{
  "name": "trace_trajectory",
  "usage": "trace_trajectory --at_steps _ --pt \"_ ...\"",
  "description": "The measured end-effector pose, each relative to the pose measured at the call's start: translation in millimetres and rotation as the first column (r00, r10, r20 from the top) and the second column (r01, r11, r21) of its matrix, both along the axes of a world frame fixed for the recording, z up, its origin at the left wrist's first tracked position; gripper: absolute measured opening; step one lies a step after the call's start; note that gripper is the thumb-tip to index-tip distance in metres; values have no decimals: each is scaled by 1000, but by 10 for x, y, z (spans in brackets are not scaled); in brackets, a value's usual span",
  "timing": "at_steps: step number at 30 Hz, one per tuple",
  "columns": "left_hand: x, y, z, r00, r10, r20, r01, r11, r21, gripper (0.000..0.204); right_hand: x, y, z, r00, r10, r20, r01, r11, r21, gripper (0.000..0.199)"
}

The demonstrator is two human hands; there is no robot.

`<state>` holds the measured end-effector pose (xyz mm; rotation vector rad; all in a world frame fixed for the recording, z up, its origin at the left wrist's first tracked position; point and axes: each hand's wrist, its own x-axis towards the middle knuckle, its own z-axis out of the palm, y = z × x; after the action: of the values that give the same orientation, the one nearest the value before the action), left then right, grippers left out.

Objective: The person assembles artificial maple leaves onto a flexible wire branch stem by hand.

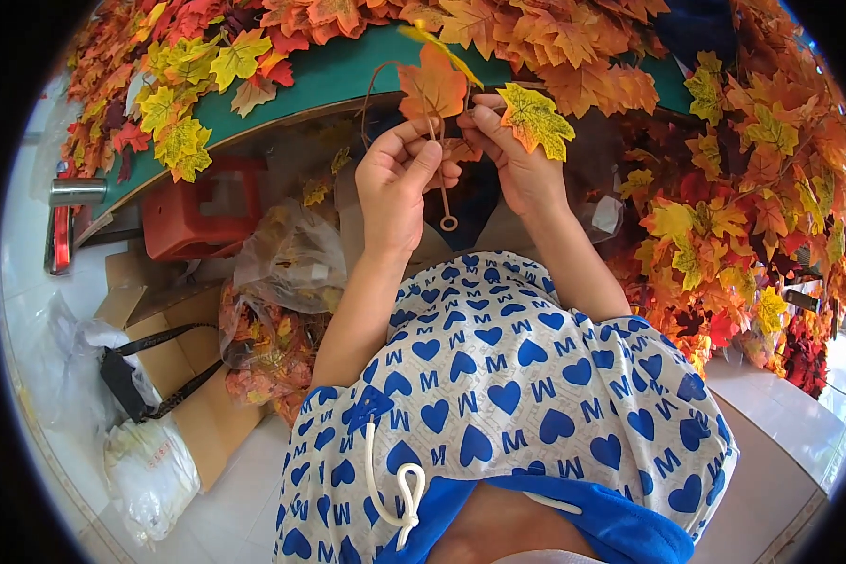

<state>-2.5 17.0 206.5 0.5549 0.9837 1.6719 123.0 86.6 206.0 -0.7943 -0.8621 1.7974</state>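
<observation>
In front of my chest, my left hand [397,188] pinches a thin brown stem between thumb and fingers. The stem's lower end hangs below the hand and finishes in a small ring [449,224]. An orange artificial maple leaf [433,85] stands above the left fingertips. My right hand [522,160], close beside, is closed with thumb against fingers on the same leafy strand. A yellow-green artificial maple leaf [536,120] lies over its fingers. Another yellow leaf [439,49] shows edge-on at the top. A thin stem loops out left of the orange leaf.
A green tabletop [301,89] heaped with orange artificial leaves [573,47] curves ahead. Leaf garlands [724,226] hang at the right. Below left are a red plastic stool [202,211], a bag of leaves [273,348], a cardboard box [226,428] and a white plastic bag [150,475].
</observation>
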Motion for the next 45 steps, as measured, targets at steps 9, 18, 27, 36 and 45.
trace_trajectory --at_steps 9,18,27,36,45 --pt "23 -50 -58 891 -108 -441 97 994 -47 32 69 53 156 955 -197 -220 213 976 51 20" --pt "80 -31 -240 872 42 -487 -29 999 34 21 10 -201 89 917 -268 296 81 850 520 15" --pt "83 -40 -198 993 -8 -117 7 1000 -8 9 31 -153 -215 996 43 -78 -49 996 -77 17" --pt "72 -40 -203 983 -19 -181 16 1000 -17 8 12 -145 -266 993 74 -87 -80 995 -66 16" --pt "49 -57 -208 981 -20 -192 15 999 -28 7 -29 -178 -249 993 55 -102 -64 994 -85 16"
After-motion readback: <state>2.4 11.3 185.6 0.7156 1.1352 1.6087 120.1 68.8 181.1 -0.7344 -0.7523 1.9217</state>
